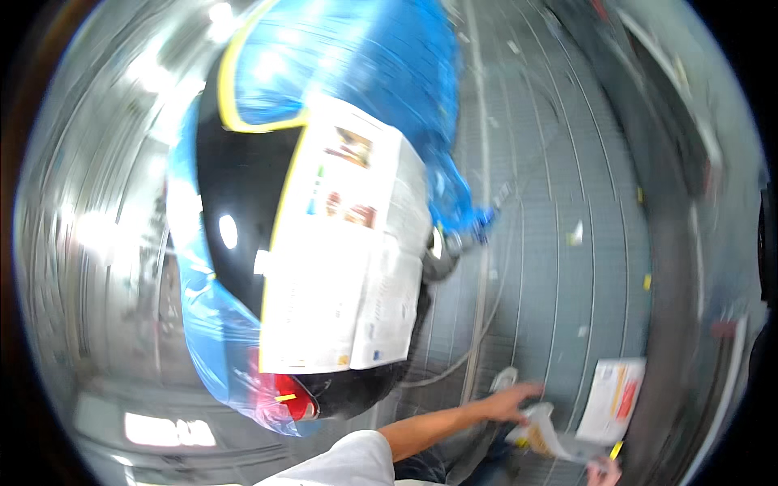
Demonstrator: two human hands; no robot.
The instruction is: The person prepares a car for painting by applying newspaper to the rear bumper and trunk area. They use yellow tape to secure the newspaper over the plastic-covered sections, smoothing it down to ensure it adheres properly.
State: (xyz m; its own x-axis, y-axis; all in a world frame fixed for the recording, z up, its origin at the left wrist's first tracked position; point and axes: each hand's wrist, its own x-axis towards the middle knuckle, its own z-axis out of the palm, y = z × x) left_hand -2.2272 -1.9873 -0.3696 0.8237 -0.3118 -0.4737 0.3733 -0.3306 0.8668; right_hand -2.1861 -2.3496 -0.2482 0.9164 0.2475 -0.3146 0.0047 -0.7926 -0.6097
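Beside the car, my left hand (509, 403) reaches out with its fingers partly spread. Its thumb side is at the upper end of a bent, blurred sheet of paper (550, 432); whether it grips the sheet I cannot tell. At the bottom right, my right hand (603, 471) pinches the other end of this sheet, and a short strip of yellow masking tape (617, 449) shows close to its fingers. Printed newspaper (340, 273) lies over the car's dark body panel (237, 200), its left edge lined with yellow masking tape (284, 209).
Blue masking film (358, 61) wraps much of the car, including around the red tail light (295, 398). A printed sheet (612, 401) lies on the grey floor (547, 291). A hose (450, 367) curves past the wheel side, and paper scraps (576, 234) are scattered about.
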